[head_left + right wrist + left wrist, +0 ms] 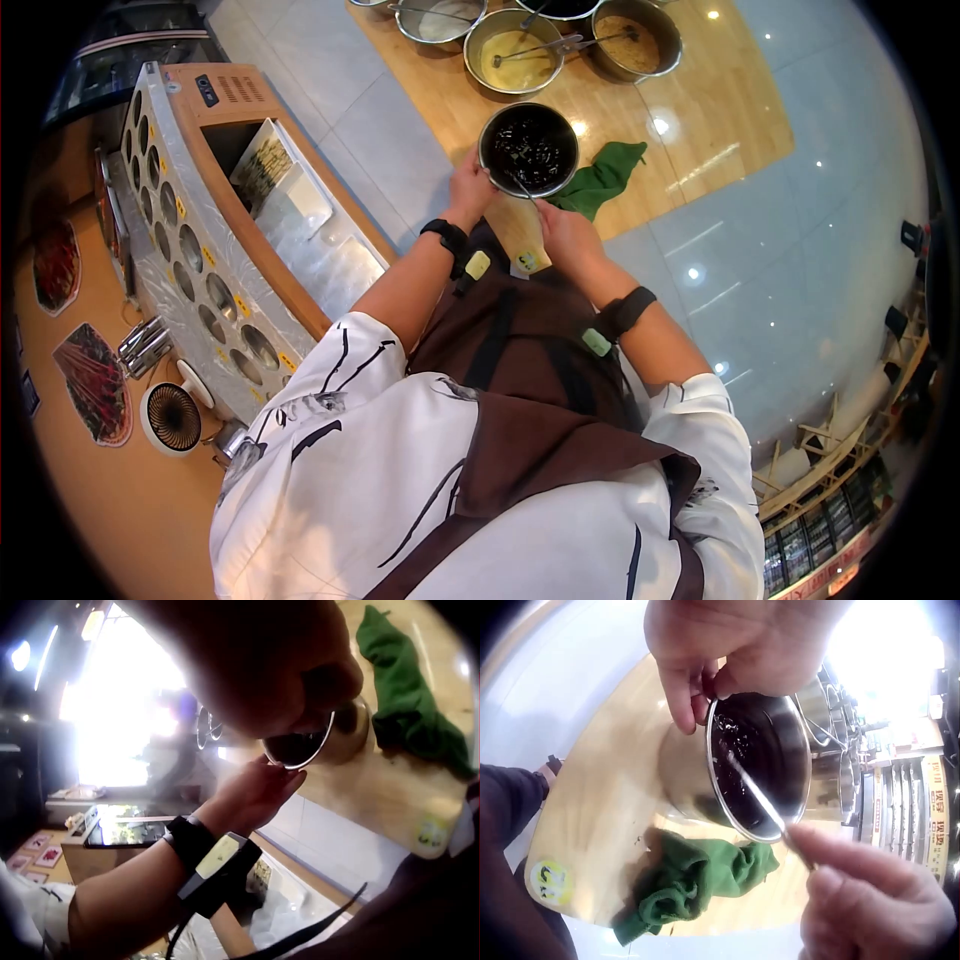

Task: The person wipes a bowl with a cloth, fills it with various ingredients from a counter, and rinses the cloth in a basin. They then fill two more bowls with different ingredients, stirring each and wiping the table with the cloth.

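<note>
A round metal pot (686, 776) of dark, glossy, lumpy stuff (530, 145) stands at the near edge of the wooden table. My left hand (470, 190) grips the pot's rim, its fingers outside the wall in the left wrist view. With thumb and fingers my right hand (877, 900) pinches the handle of a thin metal utensil (757, 795). The utensil slants over the near rim, its far end down in the dark contents and hidden there. In the right wrist view the right hand (300, 682) covers much of the pot.
A crumpled green cloth (605, 180) lies right of the pot. Several metal pots, including one with yellow contents (515, 60) and one with brown contents (635, 45), stand farther back with utensils in them. A counter with round wells (190, 245) is on the left.
</note>
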Available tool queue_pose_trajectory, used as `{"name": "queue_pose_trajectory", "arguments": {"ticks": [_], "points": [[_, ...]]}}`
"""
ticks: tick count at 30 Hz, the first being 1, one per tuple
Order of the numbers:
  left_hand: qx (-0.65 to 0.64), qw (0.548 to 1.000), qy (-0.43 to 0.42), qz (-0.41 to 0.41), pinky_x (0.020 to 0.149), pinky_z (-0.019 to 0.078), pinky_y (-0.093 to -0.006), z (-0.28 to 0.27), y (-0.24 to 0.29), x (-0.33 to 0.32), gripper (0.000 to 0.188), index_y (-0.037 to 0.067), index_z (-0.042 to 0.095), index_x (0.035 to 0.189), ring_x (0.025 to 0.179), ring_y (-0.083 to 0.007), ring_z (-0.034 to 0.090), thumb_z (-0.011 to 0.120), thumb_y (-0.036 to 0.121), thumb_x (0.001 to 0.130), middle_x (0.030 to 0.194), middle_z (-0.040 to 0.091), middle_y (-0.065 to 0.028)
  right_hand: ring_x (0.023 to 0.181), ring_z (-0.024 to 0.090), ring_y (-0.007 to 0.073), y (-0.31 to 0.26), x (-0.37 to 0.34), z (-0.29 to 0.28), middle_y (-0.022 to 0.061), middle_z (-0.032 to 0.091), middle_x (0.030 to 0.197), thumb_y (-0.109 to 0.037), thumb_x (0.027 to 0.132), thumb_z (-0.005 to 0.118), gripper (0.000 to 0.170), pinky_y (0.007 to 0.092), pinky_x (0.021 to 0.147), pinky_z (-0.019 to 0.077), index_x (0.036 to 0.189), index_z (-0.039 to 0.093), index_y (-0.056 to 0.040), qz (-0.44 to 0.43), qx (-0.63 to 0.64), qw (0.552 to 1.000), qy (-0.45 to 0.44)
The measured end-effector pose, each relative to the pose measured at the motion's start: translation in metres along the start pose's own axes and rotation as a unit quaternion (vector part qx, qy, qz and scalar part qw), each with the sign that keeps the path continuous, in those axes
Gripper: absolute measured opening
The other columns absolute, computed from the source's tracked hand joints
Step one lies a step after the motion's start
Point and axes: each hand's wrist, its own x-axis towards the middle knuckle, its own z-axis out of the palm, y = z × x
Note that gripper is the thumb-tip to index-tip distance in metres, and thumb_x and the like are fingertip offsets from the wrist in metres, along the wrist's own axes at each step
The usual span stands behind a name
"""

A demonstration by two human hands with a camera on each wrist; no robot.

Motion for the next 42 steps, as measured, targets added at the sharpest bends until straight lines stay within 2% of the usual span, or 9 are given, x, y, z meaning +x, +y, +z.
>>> {"name": "queue_pose_trajectory", "arguments": {"ticks": [4, 8, 10, 14, 22, 26, 28, 35, 42], "points": [[0.111, 0.989, -0.031, 0.094, 0.063, 0.0545, -0.0261, -0.017, -0.025, 0.028, 0.047, 0.008, 0.038, 0.133, 0.069, -0.0118, 0.06, 0.041, -0.004, 0.088, 0.079, 0.057, -0.0043, 0.074, 0.061, 0.0363, 0.007, -0.001, -0.021, 0.0209, 0.063, 0.08, -0.011, 0.083, 0.042, 0.027, 0.0457, 0.064, 0.0476, 0.103, 0.059, -0.0031, -0.02, -0.149, 0.985, -0.084], [0.12, 0.99, -0.016, 0.074, 0.064, 0.0543, -0.0265, -0.018, -0.019, 0.024, 0.044, 0.007, 0.041, 0.131, 0.07, -0.0114, 0.059, 0.043, -0.003, 0.088, 0.079, 0.057, -0.0039, 0.073, 0.06, 0.0371, 0.012, 0.009, -0.011, 0.0215, 0.062, 0.078, -0.012, 0.084, 0.042, 0.027, 0.0465, 0.064, 0.0472, 0.103, 0.059, -0.0032, -0.024, -0.063, 0.998, 0.007], [0.043, 0.999, -0.015, 0.015, 0.064, 0.0545, -0.0266, -0.012, -0.014, 0.01, 0.041, 0.006, 0.044, 0.129, 0.072, -0.0118, 0.059, 0.044, -0.002, 0.088, 0.079, 0.056, -0.0037, 0.073, 0.06, 0.0378, 0.004, 0.011, -0.006, 0.0219, 0.062, 0.077, -0.012, 0.085, 0.042, 0.027, 0.0472, 0.065, 0.0469, 0.104, 0.059, -0.0033, 0.002, 0.023, 0.998, 0.065], [-0.031, 0.999, 0.006, -0.021, 0.062, 0.0549, -0.0262, -0.004, -0.006, -0.003, 0.039, 0.005, 0.046, 0.126, 0.069, -0.0124, 0.06, 0.045, -0.001, 0.088, 0.078, 0.056, -0.0037, 0.073, 0.059, 0.0385, -0.001, 0.003, 0.001, 0.0222, 0.061, 0.076, -0.013, 0.086, 0.041, 0.028, 0.0471, 0.065, 0.0468, 0.108, 0.057, -0.0037, -0.029, 0.041, 0.997, 0.052], [0.039, 0.999, -0.019, -0.008, 0.057, 0.0545, -0.0247, -0.013, -0.006, 0.007, 0.039, 0.005, 0.047, 0.126, 0.063, -0.0116, 0.059, 0.045, -0.002, 0.088, 0.076, 0.055, -0.003, 0.067, 0.062, 0.0337, 0.009, -0.013, -0.024, 0.0181, 0.062, 0.07, -0.009, 0.079, 0.046, 0.034, 0.0442, 0.059, 0.0481, 0.111, 0.055, -0.005, -0.059, -0.172, 0.979, -0.091], [0.022, 1.0, -0.021, 0.002, 0.056, 0.0538, -0.024, -0.013, 0.0, 0.005, 0.039, 0.007, 0.047, 0.126, 0.063, -0.0102, 0.058, 0.045, -0.002, 0.088, 0.076, 0.055, -0.0022, 0.066, 0.061, 0.0346, 0.014, -0.006, -0.024, 0.0181, 0.062, 0.069, -0.009, 0.08, 0.046, 0.031, 0.0445, 0.058, 0.0479, 0.109, 0.056, -0.0041, -0.064, -0.161, 0.983, -0.061], [-0.014, 1.0, -0.023, -0.006, 0.056, 0.0534, -0.0235, -0.013, -0.002, 0.003, 0.039, 0.008, 0.047, 0.126, 0.062, -0.0095, 0.058, 0.044, -0.002, 0.089, 0.076, 0.054, -0.0016, 0.066, 0.061, 0.0353, 0.006, -0.007, -0.017, 0.0184, 0.062, 0.069, -0.009, 0.08, 0.045, 0.029, 0.0449, 0.058, 0.0478, 0.107, 0.056, -0.0034, -0.051, -0.076, 0.996, 0.017], [0.019, 1.0, -0.024, -0.003, 0.056, 0.0535, -0.0235, -0.013, -0.008, 0.009, 0.039, 0.007, 0.048, 0.126, 0.061, -0.0092, 0.057, 0.045, -0.002, 0.088, 0.074, 0.053, -0.0006, 0.065, 0.06, 0.0355, 0.007, -0.024, -0.008, 0.0182, 0.061, 0.069, -0.008, 0.08, 0.045, 0.027, 0.045, 0.058, 0.0474, 0.104, 0.056, -0.0039, -0.076, -0.049, 0.996, 0.003], [0.135, 0.989, -0.021, 0.047, 0.057, 0.0527, -0.0233, -0.02, -0.014, 0.022, 0.037, 0.006, 0.049, 0.124, 0.063, -0.0097, 0.057, 0.046, -0.001, 0.088, 0.078, 0.055, -0.0022, 0.066, 0.061, 0.0339, 0.011, -0.017, -0.035, 0.0166, 0.061, 0.068, -0.007, 0.078, 0.046, 0.027, 0.0435, 0.057, 0.0477, 0.102, 0.056, -0.0036, -0.077, -0.17, 0.982, -0.039]]}}
